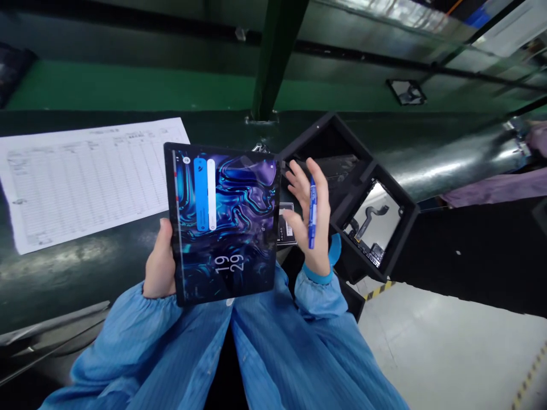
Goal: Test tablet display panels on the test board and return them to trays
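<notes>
My left hand (pixel 161 263) grips the left edge of a tablet (pixel 239 250), thumb on its rim and the other fingers hidden behind it. The tablet's screen is lit, with a blue and purple swirl picture, two upright slider bars and the digits 19 29. Off the tablet's right edge is my right hand (pixel 322 242), fingers partly spread and thumb pointing at the screen. A blue marker pen (pixel 313 216) is tucked between its fingers. A blue band circles that wrist.
A printed table sheet (pixel 89 182) lies on the dark bench at left. Black foam trays (pixel 395 259) stand at right, one holding a panel with a flex cable (pixel 374 219). A labelled dark piece (pixel 287 228) shows behind the tablet. A green post (pixel 277 57) rises at the back.
</notes>
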Available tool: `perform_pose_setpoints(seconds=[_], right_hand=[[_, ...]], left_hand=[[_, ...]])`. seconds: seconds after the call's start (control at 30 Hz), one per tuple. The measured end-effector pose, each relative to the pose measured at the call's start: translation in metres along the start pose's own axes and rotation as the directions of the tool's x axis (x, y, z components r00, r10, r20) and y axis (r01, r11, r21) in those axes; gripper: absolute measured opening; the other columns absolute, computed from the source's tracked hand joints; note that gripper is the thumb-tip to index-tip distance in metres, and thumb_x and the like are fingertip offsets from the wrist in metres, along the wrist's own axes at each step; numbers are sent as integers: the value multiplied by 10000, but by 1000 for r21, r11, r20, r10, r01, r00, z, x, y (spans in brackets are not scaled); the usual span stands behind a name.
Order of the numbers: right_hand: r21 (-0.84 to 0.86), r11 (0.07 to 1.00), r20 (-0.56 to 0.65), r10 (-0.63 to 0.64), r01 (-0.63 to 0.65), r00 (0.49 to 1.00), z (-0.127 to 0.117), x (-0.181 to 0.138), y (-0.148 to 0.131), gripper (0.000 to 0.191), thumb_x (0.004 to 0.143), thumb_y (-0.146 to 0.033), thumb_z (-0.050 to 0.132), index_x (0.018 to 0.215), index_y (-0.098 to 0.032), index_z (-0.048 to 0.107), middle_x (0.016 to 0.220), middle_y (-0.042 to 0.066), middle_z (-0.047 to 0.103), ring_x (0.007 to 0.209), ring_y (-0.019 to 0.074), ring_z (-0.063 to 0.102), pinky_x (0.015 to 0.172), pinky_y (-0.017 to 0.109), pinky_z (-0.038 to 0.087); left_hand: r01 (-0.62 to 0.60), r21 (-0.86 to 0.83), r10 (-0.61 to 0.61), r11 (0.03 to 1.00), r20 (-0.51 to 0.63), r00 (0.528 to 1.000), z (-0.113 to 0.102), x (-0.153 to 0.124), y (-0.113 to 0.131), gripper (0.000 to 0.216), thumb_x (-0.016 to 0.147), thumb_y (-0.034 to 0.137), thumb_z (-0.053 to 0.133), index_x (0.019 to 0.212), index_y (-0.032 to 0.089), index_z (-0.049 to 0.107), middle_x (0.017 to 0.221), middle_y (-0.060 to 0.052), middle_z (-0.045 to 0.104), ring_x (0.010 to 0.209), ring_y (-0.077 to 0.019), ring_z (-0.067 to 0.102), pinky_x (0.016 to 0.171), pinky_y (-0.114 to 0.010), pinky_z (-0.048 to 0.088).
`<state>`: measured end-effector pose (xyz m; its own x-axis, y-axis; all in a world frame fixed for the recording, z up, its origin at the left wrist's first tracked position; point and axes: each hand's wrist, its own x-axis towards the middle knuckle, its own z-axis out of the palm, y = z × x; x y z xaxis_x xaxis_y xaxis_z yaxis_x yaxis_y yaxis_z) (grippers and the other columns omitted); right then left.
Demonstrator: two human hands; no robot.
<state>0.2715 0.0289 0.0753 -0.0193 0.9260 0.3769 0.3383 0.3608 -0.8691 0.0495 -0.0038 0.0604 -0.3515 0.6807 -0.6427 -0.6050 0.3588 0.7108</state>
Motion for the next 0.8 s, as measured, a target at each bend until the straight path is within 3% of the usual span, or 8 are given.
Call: perform_pose_setpoints(seconds=[0.13, 0.27, 0.37, 0.43, 0.53, 0.67, 0.73, 0.8], right_hand=[[-88, 995, -77, 36, -43, 996, 27, -12, -2, 1029, 841, -577, 726, 1603, -315, 86, 1667, 132, 293, 1546, 330, 317, 1249, 609, 311], [-96, 995, -91, 8, -17, 996, 36, -17, -11, 1176, 795, -629, 750, 1614, -306, -29, 1707, 129, 170, 1585, 329, 213, 1273, 610, 258], [-88, 996, -149, -30, 17, 988, 24, -16, -16, 960, 906, -598, 629, 1610, -290, 53, 1672, 137, 280, 1548, 315, 319, 1251, 599, 313], [-122, 993, -186, -20, -3, 982, 12, -11, -17, 667, 992, -516, 520, 1559, -272, 267, 1546, 134, 492, 1439, 293, 495, 1186, 550, 429], [-245, 968, -215, -3, -51, 977, -3, 4, -17, 344, 1030, -413, 474, 1321, -257, 572, 1266, 80, 710, 1196, 245, 683, 1045, 443, 551], [-487, 873, -183, -81, -19, 980, -9, 19, -21, 166, 993, -361, 575, 950, -235, 675, 1079, 32, 774, 1022, 225, 732, 927, 395, 584], [-596, 797, -150, -234, 101, 961, -9, 15, -26, 155, 980, -318, 604, 858, -235, 653, 1105, 42, 777, 1040, 240, 722, 920, 416, 586], [-633, 703, -34, -445, 325, 895, -12, 5, -34, 74, 943, -284, 663, 871, -266, 658, 1194, 32, 763, 1052, 246, 707, 894, 428, 601]], left_hand=[[1, 3, -1, 1000, -48, 999, -2, 0, -2, 227, 1067, 290, 547, 1074, 221, 763, 990, 39, 776, 1279, -204, 593, 1097, -317, 478], [-4, 6, 4, 1000, -27, 1000, -6, -1, -4, 202, 1055, 275, 571, 1076, 202, 758, 962, 45, 777, 1151, -181, 677, 1031, -254, 522], [21, 14, -20, 1000, -18, 1000, -8, -1, -3, 251, 1076, 246, 517, 1026, 190, 756, 802, 55, 760, 844, -136, 752, 901, -193, 577], [14, 2, -14, 1000, -33, 999, -10, 0, -3, 209, 1060, 226, 541, 1049, 196, 748, 759, 63, 748, 693, -131, 740, 821, -193, 608], [34, 5, -34, 999, -56, 998, -16, 1, -5, 145, 1006, 254, 626, 999, 181, 751, 734, 43, 744, 588, -165, 718, 676, -224, 640], [15, 69, -18, 998, 36, 999, -26, 4, -12, 391, 741, 532, 888, 865, 184, 764, 714, 22, 738, 565, -199, 705, 568, -236, 629], [-21, 128, 10, 992, 93, 996, -31, 7, -14, 635, 537, 698, 931, 872, 183, 771, 782, -10, 759, 691, -263, 740, 609, -282, 648], [-24, 156, 7, 987, 107, 994, -37, 11, -15, 706, 490, 744, 922, 890, 181, 774, 822, -24, 767, 763, -286, 748, 621, -284, 647]])
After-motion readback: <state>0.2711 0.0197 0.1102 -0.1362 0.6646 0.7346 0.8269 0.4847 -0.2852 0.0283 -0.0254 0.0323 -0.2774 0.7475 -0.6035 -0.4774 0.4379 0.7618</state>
